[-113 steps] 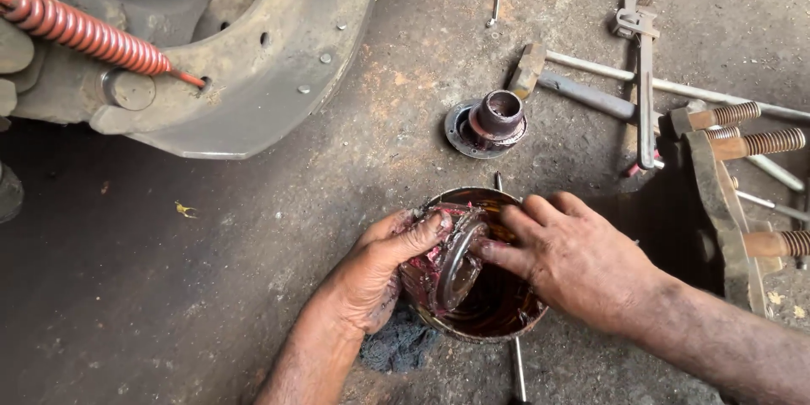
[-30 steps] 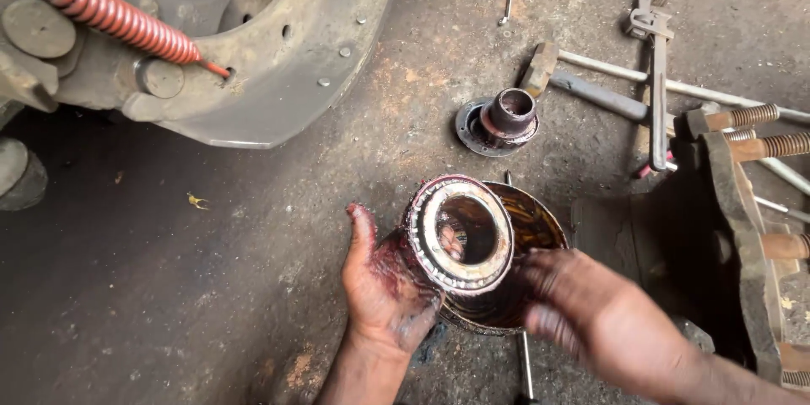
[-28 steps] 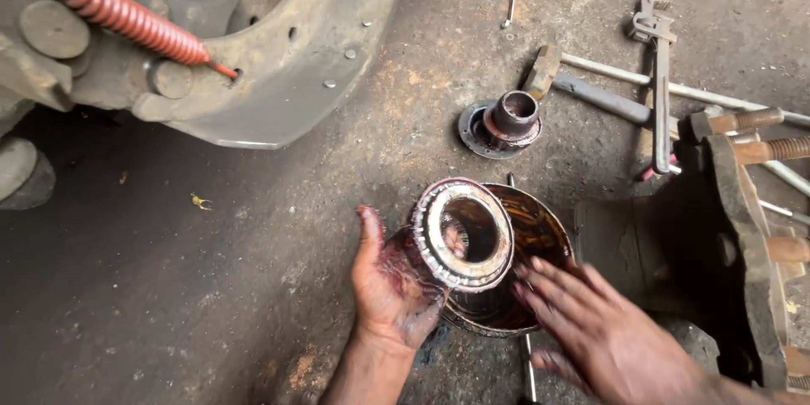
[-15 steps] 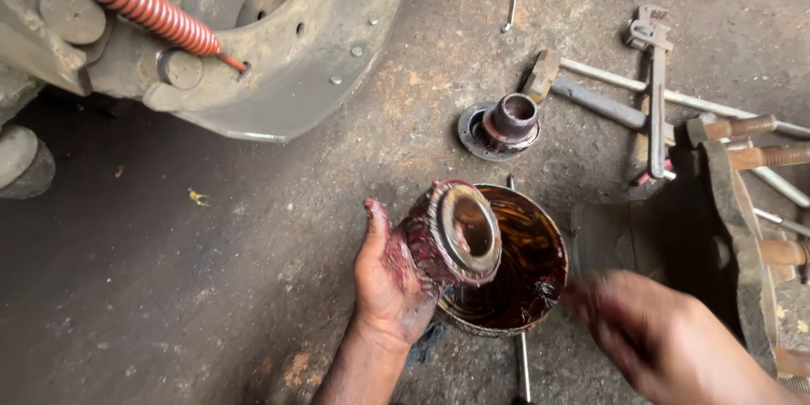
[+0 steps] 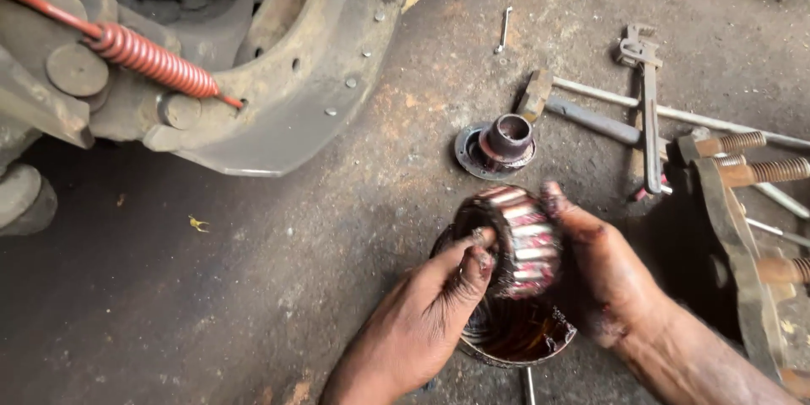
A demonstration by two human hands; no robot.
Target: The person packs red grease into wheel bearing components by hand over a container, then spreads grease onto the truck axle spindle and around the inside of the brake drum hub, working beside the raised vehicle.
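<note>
Far left there's the brake shoe [image 5: 278, 131] with its red spring [image 5: 152, 57] hooked across it, all sitting on the grimy floor [image 5: 253, 287], nobody touching it.

Moving right, the left hand [image 5: 422, 312] comes up from the bottom edge, fingers curled and clamped on the near rim of the bearing [image 5: 510, 240]. The bearing is a big tapered roller one, held up in the air just above the bowl [image 5: 515, 339], tilted so the rollers face the camera. They look wet and reddish, so I'd say the dunking part is done and it's now at the wipe-and-check stage. How clean it really is, hard to tell, it's a bit blurred.

The bowl is a small metal one on the floor, right under both hands. Inside is a dark reddish-brown liquid, maybe half full, nothing else floating in it that I can make out.

Behind it sits a flanged collar [image 5: 498, 145], dry, well apart from the bowl.

The right hand [image 5: 603, 274] is shut on the far side of the bearing, smeared dark.

Further right: a pipe wrench [image 5: 645, 110] and threaded studs [image 5: 759, 170], untouched.
</note>
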